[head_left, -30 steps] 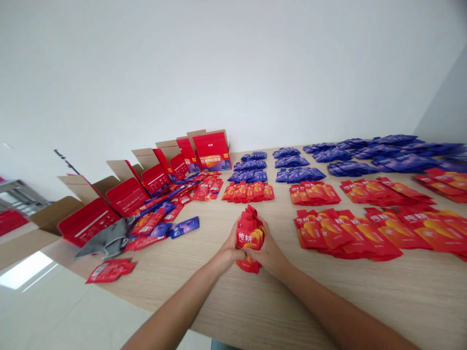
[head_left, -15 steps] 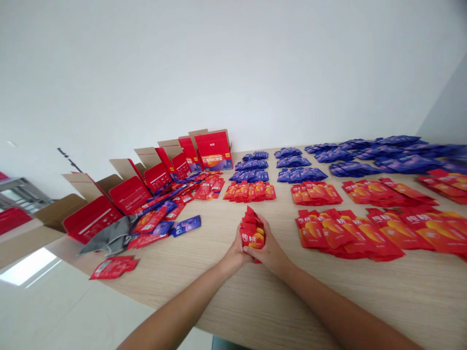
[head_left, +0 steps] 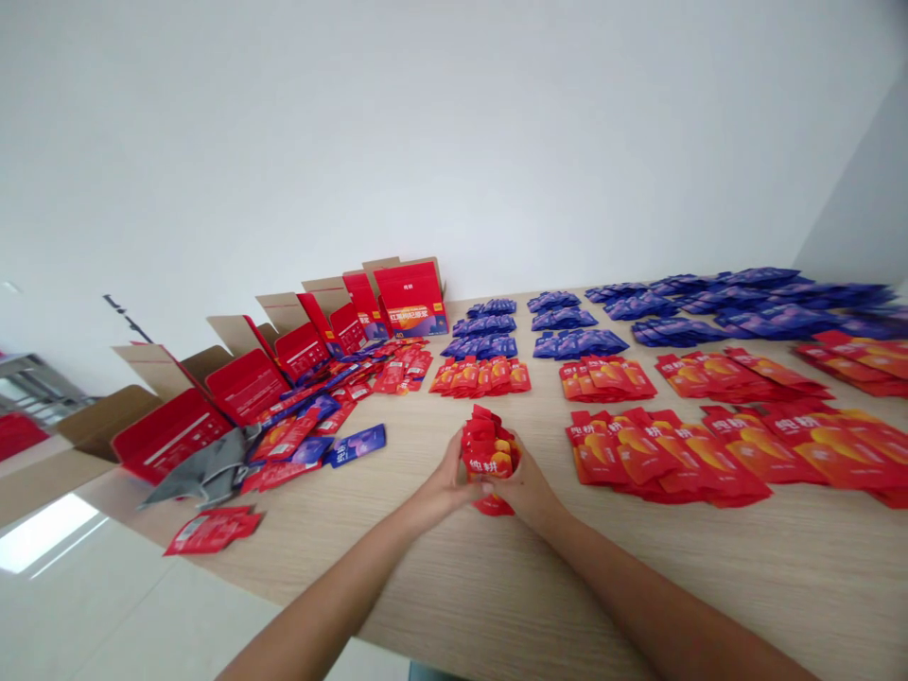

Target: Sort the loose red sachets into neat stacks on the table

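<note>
A stack of red pouches (head_left: pixel 491 454) with orange fruit prints stands upright between both palms, low over the front middle of the table. My left hand (head_left: pixel 448 484) is wrapped round its left side, thumb across the front. From the right, my right hand (head_left: pixel 526 482) grips the same stack, its thumb meeting the left one. The fingers behind the pouches are hidden. Just beyond lies a fanned row of red pouches (head_left: pixel 480 377). To the right of my right hand spreads a larger fan of red pouches (head_left: pixel 656 454).
Open red cartons (head_left: pixel 255 383) line the left edge, with mixed loose pouches (head_left: pixel 312 426) before them. A grey face mask (head_left: pixel 202 468) and a few red pouches (head_left: pixel 213 530) lie near the left table edge. Stacks of blue pouches (head_left: pixel 578 342) fill the back right.
My hands have loosened slightly and the thumbs have shifted lower on the red stack, showing more of its top and bottom. The view has turned a little to the right.
</note>
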`<action>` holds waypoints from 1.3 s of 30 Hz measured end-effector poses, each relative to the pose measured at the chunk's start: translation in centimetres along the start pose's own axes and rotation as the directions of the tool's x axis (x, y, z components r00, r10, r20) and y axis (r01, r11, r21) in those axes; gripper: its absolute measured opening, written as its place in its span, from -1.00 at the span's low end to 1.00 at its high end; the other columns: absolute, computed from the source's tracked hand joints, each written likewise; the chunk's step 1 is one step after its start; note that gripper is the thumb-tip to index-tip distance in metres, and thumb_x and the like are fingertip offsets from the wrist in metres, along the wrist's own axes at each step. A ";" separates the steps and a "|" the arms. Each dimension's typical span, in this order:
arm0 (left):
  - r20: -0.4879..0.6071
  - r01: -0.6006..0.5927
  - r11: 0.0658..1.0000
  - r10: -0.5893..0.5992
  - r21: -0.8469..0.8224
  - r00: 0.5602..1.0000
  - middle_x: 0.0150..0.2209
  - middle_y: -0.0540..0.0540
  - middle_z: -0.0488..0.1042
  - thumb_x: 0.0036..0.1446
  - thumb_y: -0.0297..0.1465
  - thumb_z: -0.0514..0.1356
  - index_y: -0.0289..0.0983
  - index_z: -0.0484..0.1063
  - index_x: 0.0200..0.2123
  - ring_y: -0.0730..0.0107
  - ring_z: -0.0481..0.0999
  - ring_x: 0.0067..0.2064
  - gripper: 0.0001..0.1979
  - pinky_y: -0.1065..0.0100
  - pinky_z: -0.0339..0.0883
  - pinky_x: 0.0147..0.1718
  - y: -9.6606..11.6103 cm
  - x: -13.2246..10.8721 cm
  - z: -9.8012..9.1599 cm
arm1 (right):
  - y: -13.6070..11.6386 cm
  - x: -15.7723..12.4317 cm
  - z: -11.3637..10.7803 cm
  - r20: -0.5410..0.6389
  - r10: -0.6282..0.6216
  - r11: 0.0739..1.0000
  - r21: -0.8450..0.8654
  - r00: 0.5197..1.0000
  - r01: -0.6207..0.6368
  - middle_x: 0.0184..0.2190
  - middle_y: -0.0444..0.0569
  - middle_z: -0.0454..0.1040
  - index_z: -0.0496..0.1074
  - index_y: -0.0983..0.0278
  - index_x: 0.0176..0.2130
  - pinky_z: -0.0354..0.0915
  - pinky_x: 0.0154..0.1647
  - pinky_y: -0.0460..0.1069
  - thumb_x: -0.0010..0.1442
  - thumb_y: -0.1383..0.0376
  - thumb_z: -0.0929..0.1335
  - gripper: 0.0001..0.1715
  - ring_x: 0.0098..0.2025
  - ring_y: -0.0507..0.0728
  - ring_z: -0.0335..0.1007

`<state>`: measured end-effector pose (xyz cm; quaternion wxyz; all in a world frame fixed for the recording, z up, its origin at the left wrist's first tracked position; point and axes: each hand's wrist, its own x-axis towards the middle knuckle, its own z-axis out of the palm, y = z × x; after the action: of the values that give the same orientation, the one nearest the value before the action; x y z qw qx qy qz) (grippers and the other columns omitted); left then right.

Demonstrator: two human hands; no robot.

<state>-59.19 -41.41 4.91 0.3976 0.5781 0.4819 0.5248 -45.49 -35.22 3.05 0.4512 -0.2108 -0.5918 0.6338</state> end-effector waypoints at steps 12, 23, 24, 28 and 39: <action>-0.155 0.102 0.931 -0.165 -0.350 0.974 -0.41 -0.02 0.52 -0.34 -0.31 0.47 -0.33 0.47 -0.33 0.42 0.48 -0.41 -0.56 0.38 0.36 -0.34 2.2 4.2 1.8 | 0.0 0.0 -0.2 -0.066 0.118 0.990 -0.067 0.991 -0.122 -0.18 -0.05 0.52 0.31 0.22 -0.08 0.38 -0.07 0.16 -0.18 0.37 0.43 -0.40 -0.14 0.24 0.48; -0.238 0.108 0.973 -0.156 -0.202 0.959 -0.57 0.03 0.47 -0.32 -0.29 0.45 -0.32 0.49 -0.53 0.50 0.39 -0.54 -0.70 0.44 0.27 -0.50 2.9 4.9 1.6 | -0.2 0.2 -0.4 -0.010 0.165 0.986 -0.003 0.986 -0.165 -0.25 -0.05 0.57 0.38 0.21 -0.08 0.45 -0.21 0.13 -0.21 0.36 0.46 -0.39 -0.23 0.22 0.52; -0.197 0.110 0.985 -0.135 -0.136 0.971 -0.58 0.04 0.45 -0.33 -0.28 0.45 -0.32 0.49 -0.56 0.50 0.37 -0.55 -0.71 0.45 0.26 -0.51 3.3 5.2 1.1 | -0.2 0.2 -0.4 -0.007 0.158 0.987 -0.004 0.987 -0.158 -0.24 -0.05 0.57 0.38 0.21 -0.08 0.44 -0.20 0.14 -0.22 0.36 0.46 -0.38 -0.21 0.23 0.52; -0.042 0.010 0.995 -0.006 0.100 0.999 -0.54 0.01 0.45 -0.25 -0.25 0.42 -0.28 0.54 -0.56 0.45 0.40 -0.47 -0.77 0.44 0.25 -0.47 4.8 6.1 0.4 | 0.0 0.3 -0.4 0.020 0.155 0.988 -0.009 0.988 -0.155 -0.25 -0.05 0.57 0.40 0.20 -0.14 0.43 -0.16 0.16 -0.22 0.34 0.47 -0.44 -0.21 0.24 0.52; -0.309 0.174 0.977 -0.205 -0.125 0.929 -0.59 0.02 0.47 -0.30 -0.24 0.42 -0.29 0.50 -0.58 0.47 0.37 -0.56 -0.74 0.41 0.23 -0.51 2.6 8.0 0.2 | -1.2 -0.2 -0.3 -0.122 0.068 0.974 -0.206 0.990 -0.092 -0.07 0.06 0.47 0.19 0.22 0.05 0.30 0.04 0.19 -0.01 0.17 0.40 -0.35 -0.03 0.24 0.42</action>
<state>-58.73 -34.16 9.23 0.3902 0.4163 0.5678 0.5933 -44.74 -35.38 4.04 0.4336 -0.3173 -0.6199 0.5719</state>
